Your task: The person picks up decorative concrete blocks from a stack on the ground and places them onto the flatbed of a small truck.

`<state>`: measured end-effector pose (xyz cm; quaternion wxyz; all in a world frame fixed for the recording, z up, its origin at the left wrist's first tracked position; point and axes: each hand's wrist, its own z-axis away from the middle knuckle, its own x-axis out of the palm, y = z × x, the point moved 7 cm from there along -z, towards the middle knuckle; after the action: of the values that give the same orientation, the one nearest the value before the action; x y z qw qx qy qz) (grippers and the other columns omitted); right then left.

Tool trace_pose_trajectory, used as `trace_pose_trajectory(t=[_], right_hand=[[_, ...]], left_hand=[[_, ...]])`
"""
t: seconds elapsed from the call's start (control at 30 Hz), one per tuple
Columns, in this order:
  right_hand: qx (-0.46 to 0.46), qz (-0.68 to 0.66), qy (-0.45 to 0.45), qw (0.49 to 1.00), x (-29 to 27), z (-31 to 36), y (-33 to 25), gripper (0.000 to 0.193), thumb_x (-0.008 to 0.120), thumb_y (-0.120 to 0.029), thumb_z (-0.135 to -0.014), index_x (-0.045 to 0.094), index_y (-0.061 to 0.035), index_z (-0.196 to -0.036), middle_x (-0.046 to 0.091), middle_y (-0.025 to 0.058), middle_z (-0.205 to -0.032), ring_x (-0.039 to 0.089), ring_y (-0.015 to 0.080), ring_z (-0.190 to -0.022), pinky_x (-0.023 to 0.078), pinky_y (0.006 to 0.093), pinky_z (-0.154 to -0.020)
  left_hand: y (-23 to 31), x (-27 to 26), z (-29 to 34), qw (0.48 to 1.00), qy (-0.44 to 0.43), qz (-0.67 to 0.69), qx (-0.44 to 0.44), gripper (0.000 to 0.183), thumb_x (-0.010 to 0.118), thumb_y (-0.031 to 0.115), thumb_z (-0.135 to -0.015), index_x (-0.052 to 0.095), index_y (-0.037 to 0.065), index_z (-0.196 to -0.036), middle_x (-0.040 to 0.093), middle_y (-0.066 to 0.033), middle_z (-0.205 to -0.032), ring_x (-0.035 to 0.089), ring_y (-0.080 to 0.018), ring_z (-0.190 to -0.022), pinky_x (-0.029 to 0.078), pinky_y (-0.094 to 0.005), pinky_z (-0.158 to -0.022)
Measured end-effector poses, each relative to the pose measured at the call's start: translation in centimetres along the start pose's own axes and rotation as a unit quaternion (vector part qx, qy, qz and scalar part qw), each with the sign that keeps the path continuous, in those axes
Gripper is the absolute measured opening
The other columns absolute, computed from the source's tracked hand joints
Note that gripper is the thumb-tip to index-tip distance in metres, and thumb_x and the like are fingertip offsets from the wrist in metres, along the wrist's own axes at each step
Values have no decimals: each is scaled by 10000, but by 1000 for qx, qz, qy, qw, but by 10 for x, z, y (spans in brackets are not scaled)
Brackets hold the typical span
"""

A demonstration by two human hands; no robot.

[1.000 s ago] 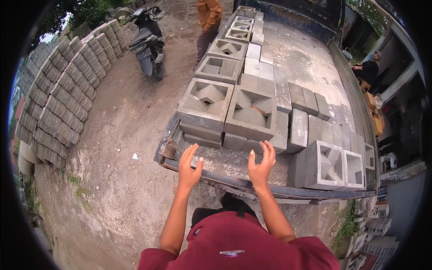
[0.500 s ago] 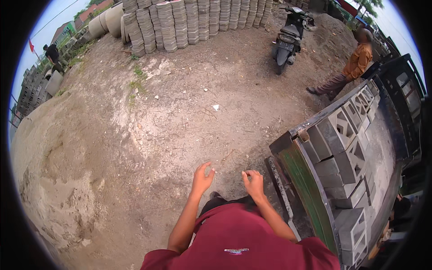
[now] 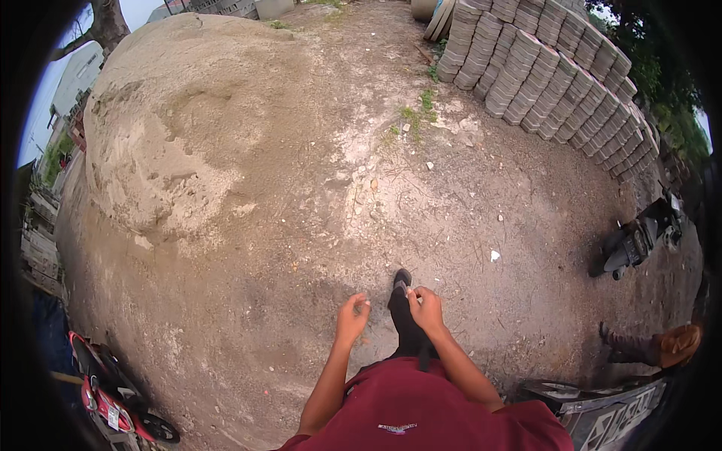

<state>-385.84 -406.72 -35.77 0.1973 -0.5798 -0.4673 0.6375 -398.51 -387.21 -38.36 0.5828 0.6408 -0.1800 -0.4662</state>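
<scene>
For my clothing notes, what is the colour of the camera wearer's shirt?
The shirt is dark red; it shows best in the head view.

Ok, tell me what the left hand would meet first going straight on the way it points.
Probably the dirt ground ahead: nothing else seems to stand close in front of the left hand, though depth is unclear.

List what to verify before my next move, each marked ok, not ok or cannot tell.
1. Left hand free: ok, nothing visible in it.
2. Right hand free: ok, nothing visible in it either.
3. Both feet in view: not ok, only one dark shoe shows.
4. Ground smooth: not ok, small stones lie scattered.
5. Dark motorbike apart from both hands: ok, off to the right.
6. Other person watching: cannot tell, no face visible.
</scene>
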Motion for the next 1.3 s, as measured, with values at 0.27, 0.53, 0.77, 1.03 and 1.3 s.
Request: trace_pose_trajectory(t=[0.27,0.53,0.77,1.03,1.3], right_hand=[[-41,0,-50,998,38,-250,-18,229,615,-184,-910,634,17,-800,644,215,-765,633,408,-756,488,456,-685],[-69,-8,-38,997,71,-483,-68,178,731,-161,-832,656,-1,-805,677,161,-783,668,313,-752,507,380,-712],[-64,-25,-60,996,168,-685,-84,151,725,-113,-836,629,2,-814,678,142,-763,677,260,-715,516,353,-679],[-79,-23,-59,995,250,-966,-193,191,635,-180,-912,631,7,-870,667,163,-747,669,318,-706,508,388,-654],[-5,88,-125,988,276,-1149,-185,222,674,-218,-873,686,2,-848,690,167,-791,677,324,-722,518,385,-667]], left_hand=[[48,2,-235,998,29,-61,-19,314,663,172,-869,647,13,-1139,709,-145,-1037,679,-241,-985,510,-355,-865],[128,-33,-478,994,101,29,18,290,650,168,-889,647,23,-1140,710,-126,-1043,676,-227,-992,506,-359,-866],[115,-58,-676,987,111,98,-59,295,656,189,-895,648,38,-1148,711,-109,-1062,673,-202,-1000,501,-378,-851],[206,-179,-958,996,84,23,-15,324,673,207,-883,645,-5,-1126,710,-148,-1036,678,-242,-997,509,-347,-877],[221,-187,-1183,999,15,-19,-32,317,677,218,-878,659,-5,-1102,716,-161,-976,694,-240,-941,525,-351,-857]])
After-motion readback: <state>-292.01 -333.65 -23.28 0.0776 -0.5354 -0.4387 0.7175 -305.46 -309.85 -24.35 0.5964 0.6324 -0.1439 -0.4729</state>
